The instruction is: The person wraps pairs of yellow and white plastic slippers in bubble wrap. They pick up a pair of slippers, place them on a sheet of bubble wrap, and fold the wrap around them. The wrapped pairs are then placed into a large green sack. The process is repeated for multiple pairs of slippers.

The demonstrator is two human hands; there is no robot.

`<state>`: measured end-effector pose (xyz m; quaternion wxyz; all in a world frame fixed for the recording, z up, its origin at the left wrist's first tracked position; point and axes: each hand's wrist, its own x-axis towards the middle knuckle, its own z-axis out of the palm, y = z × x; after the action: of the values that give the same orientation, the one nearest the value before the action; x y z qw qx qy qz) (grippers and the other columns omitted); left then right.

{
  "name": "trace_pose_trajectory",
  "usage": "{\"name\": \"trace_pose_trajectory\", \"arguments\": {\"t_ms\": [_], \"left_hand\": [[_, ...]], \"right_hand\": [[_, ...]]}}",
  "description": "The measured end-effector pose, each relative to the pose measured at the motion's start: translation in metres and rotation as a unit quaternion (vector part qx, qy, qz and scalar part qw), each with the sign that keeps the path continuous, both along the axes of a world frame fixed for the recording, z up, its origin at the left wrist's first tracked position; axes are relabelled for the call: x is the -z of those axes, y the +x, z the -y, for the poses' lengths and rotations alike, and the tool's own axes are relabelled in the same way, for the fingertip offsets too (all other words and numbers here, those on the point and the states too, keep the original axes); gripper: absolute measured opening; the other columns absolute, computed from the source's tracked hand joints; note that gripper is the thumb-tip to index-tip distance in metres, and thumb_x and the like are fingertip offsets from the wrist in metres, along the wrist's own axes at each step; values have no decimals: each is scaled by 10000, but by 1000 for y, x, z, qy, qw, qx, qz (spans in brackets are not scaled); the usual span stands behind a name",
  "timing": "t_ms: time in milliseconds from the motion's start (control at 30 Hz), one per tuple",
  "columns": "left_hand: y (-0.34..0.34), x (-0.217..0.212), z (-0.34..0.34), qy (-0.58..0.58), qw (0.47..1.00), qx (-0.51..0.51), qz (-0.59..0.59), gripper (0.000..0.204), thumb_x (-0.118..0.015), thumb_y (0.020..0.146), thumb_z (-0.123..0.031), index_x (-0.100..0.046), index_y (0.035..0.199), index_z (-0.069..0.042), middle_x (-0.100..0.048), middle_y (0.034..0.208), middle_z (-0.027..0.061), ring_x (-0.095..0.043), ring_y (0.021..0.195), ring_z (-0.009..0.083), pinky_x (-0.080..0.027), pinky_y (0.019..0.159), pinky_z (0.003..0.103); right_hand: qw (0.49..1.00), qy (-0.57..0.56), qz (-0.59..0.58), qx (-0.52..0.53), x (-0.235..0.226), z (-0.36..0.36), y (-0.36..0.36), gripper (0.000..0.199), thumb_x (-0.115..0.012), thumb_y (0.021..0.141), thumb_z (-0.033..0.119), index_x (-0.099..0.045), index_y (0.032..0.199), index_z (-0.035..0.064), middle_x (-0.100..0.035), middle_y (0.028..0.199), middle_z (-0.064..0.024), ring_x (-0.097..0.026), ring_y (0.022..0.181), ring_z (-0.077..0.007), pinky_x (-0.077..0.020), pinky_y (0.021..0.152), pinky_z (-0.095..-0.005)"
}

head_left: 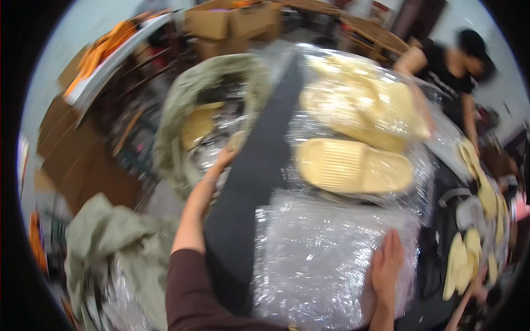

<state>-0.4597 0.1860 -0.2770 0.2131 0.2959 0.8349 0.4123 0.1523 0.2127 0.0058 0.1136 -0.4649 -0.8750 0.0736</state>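
My left hand point(222, 160) reaches over the near side of an open green woven sack point(171, 118). Its blurred fingers close on a pale yellow slipper point(236, 142), of which only a small part shows. Inside the sack lie another yellow piece point(200, 126) and shiny clear plastic. My right hand point(388, 262) lies flat, fingers stretched out, on a stack of clear plastic bags point(320, 254). Just beyond the stack, a yellow slipper point(353, 165) with a ribbed strap rests on clear film. Farther back sit several yellow slippers in clear bags point(359, 99).
Under the bags is a dark table point(232, 243). More yellow slippers point(462, 262) lie at its right. A co-worker point(455, 71) leans in at the far right. Cardboard boxes point(232, 22) stand at the back, and a second green sack point(116, 237) at lower left.
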Motion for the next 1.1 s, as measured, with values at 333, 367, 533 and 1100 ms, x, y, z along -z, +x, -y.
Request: {"name": "trace_pose_trajectory", "arguments": {"t_ms": [333, 367, 533, 1100], "left_hand": [[11, 27, 78, -116, 992, 16, -56, 622, -671, 774, -441, -553, 1145, 45, -630, 1098, 210, -599, 1002, 319, -467, 850, 400], [9, 25, 77, -117, 991, 14, -57, 612, -665, 780, -438, -556, 1139, 45, -632, 1093, 207, -600, 996, 316, -467, 846, 398], [14, 19, 82, -110, 993, 3, -48, 564, -639, 806, -427, -572, 1106, 46, -643, 1069, 193, -604, 968, 305, -467, 829, 389], [13, -148, 31, 246, 956, -83, -138, 454, -551, 898, -390, -625, 994, 48, -680, 985, 146, -616, 872, 268, -467, 770, 359]], "right_hand": [[999, 11, -15, 49, -8, 1, 7, 556, -498, 907, 297, -394, 1377, 20, -363, 1453, -129, -352, 1324, -284, -237, 1089, -463], [998, 15, -13, 53, -7, 0, 6, 557, -498, 907, 304, -396, 1376, 21, -365, 1454, -121, -354, 1324, -278, -236, 1091, -460], [998, 21, -18, 54, -6, 1, 7, 550, -491, 914, 310, -401, 1376, 26, -364, 1453, -128, -353, 1325, -276, -231, 1096, -458], [999, 10, -42, 31, -5, -2, 9, 550, -492, 914, 280, -380, 1379, 8, -353, 1454, -160, -351, 1322, -322, -231, 1086, -498]]}}
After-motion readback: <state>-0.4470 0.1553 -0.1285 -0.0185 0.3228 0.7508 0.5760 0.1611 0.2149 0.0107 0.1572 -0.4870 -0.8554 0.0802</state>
